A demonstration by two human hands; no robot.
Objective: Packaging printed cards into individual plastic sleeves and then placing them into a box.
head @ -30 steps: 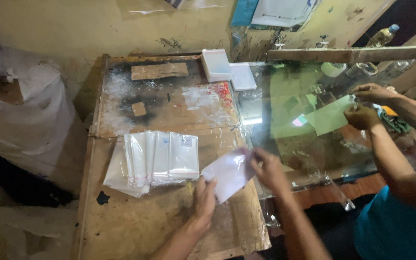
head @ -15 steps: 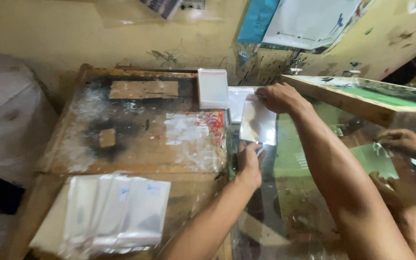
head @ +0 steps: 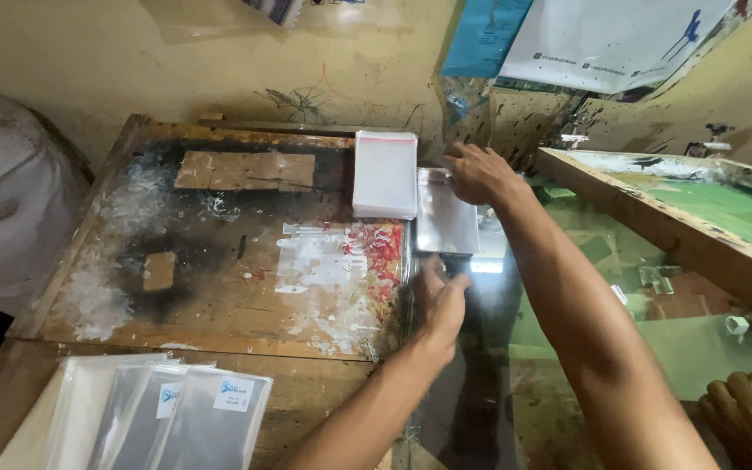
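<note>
In the head view, both of the person's hands work on a small clear plastic sleeve (head: 446, 222) that lies flat on the glass-topped part of the worktop (head: 480, 365), just right of the stained wooden board (head: 219, 261). The right hand (head: 478, 174) rests on the sleeve's far edge, fingers bent and pressing down on its top corner. The left hand (head: 439, 300) sits at the sleeve's near edge, fingers curled loosely with the tips touching the bottom rim; whether it pinches the plastic or only steadies it cannot be told.

Just left of the sleeve, touching or nearly so, lies a white stack of plastic bags with a red-edged top (head: 385, 174), on the board's far right corner. At the lower left a fanned row of clear labelled packets (head: 158, 418) rests on the wooden worktop edge. To the right stands a wooden-framed screen with green mesh (head: 707, 218), and another person's hand (head: 750, 418) shows at the lower right corner.
</note>
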